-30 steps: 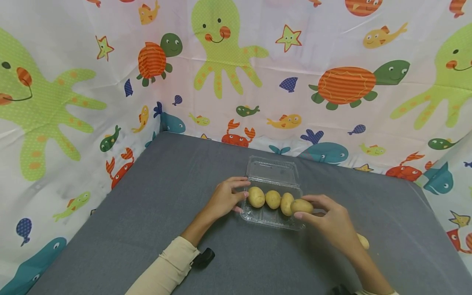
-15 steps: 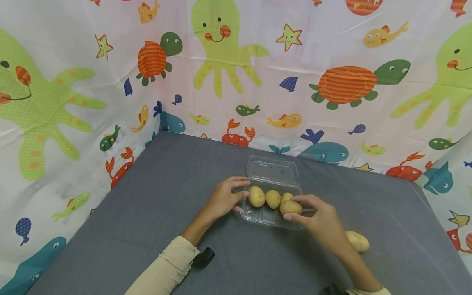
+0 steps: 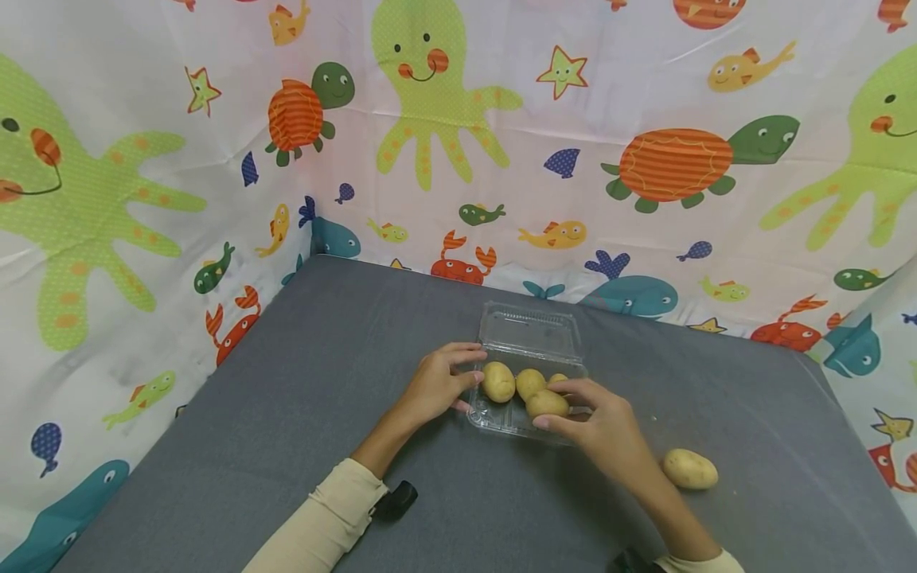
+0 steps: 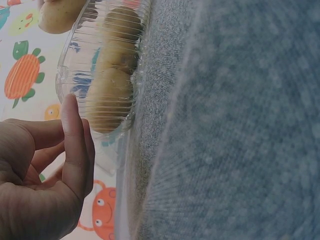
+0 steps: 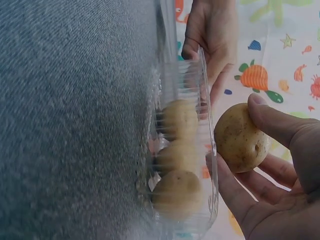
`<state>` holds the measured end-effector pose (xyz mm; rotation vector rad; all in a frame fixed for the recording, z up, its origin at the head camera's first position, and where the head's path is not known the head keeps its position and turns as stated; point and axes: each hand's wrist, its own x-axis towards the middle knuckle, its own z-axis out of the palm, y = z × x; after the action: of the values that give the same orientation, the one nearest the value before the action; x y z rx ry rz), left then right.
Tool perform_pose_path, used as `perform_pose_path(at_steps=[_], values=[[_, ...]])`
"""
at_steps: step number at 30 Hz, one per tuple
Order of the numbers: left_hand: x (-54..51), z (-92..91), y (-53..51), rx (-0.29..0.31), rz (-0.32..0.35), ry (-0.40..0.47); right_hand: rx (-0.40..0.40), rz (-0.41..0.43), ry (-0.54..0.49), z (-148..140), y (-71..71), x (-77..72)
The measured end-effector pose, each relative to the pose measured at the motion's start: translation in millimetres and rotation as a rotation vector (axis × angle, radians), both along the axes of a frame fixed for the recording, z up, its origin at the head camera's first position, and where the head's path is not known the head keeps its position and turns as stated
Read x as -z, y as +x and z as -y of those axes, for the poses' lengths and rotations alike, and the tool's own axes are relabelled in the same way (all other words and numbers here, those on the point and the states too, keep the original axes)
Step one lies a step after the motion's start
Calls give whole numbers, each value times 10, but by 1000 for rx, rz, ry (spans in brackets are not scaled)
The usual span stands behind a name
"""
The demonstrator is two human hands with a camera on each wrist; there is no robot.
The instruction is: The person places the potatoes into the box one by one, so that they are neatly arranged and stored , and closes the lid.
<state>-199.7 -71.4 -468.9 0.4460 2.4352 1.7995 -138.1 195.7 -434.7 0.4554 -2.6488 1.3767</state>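
aloft — potato (image 3: 548, 404) in right grip (image 3: 605, 423), container (image 3: 493, 417) below

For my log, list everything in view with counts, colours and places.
container with open lid: one, clear, on the table
packed potatoes: three, yellow-brown, in the container
held potato: one, yellow-brown, above the container
loose potato: one, yellow-brown, right side of the table
table: one, grey, beneath
backdrop: one, white with sea animals, around the table
sleeves: two, cream, on the arms
wrist devices: two, black, at the wrists
left hand: one, at the container's left side
right hand: one, gripping the held potato
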Motion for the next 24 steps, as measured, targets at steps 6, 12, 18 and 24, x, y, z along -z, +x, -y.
perform_pose_path(at_steps=[6,12,18,24], values=[[7,-3,-1,-3,0,1,-3,-9,18,67,-11,47],[16,2,-5,-3,0,3,-10,-1,31,131,-27,82],[5,0,1,6,3,6,-41,36,-5,189,-28,99],[19,4,-1,6,2,6,-52,14,5,244,-46,127]])
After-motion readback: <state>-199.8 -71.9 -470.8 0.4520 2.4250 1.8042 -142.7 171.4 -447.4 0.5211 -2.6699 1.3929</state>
